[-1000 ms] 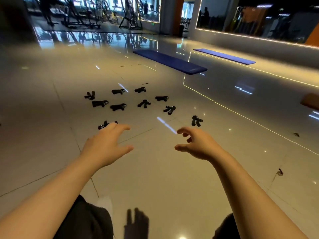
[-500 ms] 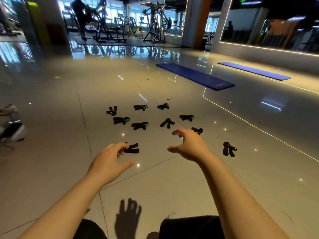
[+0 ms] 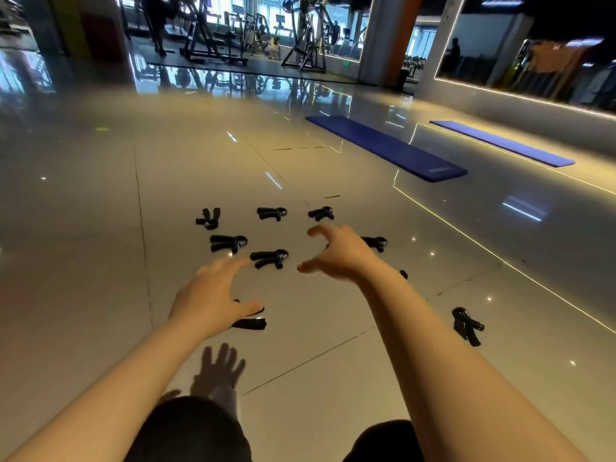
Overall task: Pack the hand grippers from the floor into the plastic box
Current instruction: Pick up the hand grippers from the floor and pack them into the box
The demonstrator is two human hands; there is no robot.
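Observation:
Several black hand grippers lie scattered on the glossy tiled floor: one (image 3: 269, 258) in the middle, one (image 3: 228, 243) left of it, three in a far row (image 3: 208, 218) (image 3: 271, 213) (image 3: 321, 213), and one (image 3: 466, 325) alone at the right. My left hand (image 3: 213, 295) reaches out with fingers spread, above a gripper (image 3: 250, 323) partly hidden under it. My right hand (image 3: 336, 253) hovers with fingers loosely curved, holding nothing, and covers part of another gripper (image 3: 376, 243). The plastic box is not in view.
Two blue exercise mats (image 3: 386, 148) (image 3: 500, 143) lie on the floor at the far right. Gym machines (image 3: 213, 38) stand at the back behind a pillar (image 3: 383, 38). My dark-clothed knees (image 3: 186, 428) fill the bottom edge.
I have come closer to the grippers, which look larger and nearer. Both hands have stretched further forward, over the middle of the group. Neither has taken hold of anything.

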